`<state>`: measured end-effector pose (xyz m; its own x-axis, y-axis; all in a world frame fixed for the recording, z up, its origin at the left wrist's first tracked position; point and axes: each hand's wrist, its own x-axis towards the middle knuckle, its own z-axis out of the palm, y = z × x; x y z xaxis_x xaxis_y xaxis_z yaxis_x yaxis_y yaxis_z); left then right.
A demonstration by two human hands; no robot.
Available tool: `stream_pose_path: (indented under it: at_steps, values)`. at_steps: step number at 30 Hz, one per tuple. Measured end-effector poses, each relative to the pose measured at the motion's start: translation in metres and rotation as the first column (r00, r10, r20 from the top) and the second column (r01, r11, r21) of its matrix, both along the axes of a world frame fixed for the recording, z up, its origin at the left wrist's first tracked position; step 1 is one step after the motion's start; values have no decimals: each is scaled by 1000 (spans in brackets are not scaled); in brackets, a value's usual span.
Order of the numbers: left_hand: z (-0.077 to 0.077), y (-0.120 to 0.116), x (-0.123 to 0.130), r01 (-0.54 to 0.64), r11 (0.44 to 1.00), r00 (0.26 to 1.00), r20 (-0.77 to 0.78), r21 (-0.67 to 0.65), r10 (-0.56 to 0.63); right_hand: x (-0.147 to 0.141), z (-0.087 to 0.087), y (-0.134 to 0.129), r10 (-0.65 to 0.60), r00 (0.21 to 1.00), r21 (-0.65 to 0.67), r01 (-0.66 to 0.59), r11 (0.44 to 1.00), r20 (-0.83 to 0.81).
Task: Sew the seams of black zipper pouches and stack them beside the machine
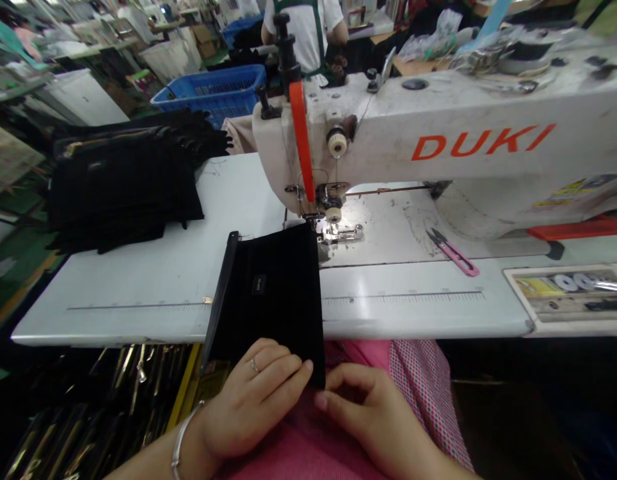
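Observation:
A black fabric pouch piece [283,293] with a small label lies over the table's front edge, its top right corner by the sewing machine's presser foot [331,232]. Along its left side runs a zipper strip [222,287] with a gold-coloured pull. My left hand [261,393], wearing a ring and a bangle, grips the pouch's lower edge, fingers together on top and the thumb hidden. At the lower right corner, my right hand [358,407] pinches the pouch's edge between thumb and forefinger.
The white sewing machine [438,133] spans the right side, with pink thread snips [453,252] beneath its arm. Stacked black pieces [123,180] lie at the left. Black pieces with gold zippers [133,380] sit below the table. Behind are a blue basket [213,93] and a person [308,33].

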<state>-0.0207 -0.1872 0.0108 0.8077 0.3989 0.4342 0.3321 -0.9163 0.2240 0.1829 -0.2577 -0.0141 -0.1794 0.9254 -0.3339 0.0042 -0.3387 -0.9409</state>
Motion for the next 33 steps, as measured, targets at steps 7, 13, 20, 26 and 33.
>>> stream_pose_path:
  at_steps: [7, 13, 20, 26, 33]
  values:
    - [11, -1, 10, -52, 997, 998, 14, -58, 53, 19, -3, 14, -343, 837, 862, -262, 434, 427]
    - [21, 23, 17, -55, 990, 974, -227, -131, 24, 14, -11, 29, -468, 765, 897, -375, 233, 442]
    - [4, 45, 26, -119, 992, 905, -414, -34, 95, 15, -25, 38, -435, 716, 838, -472, 275, 546]
    - [13, 52, 19, -28, 994, 960, -279, -107, -3, 25, -7, 58, -429, 708, 825, -514, 233, 562]
    - [14, 60, 19, 75, 963, 993, -69, -258, -96, 31, 6, 82, -413, 688, 801, -545, 248, 597]
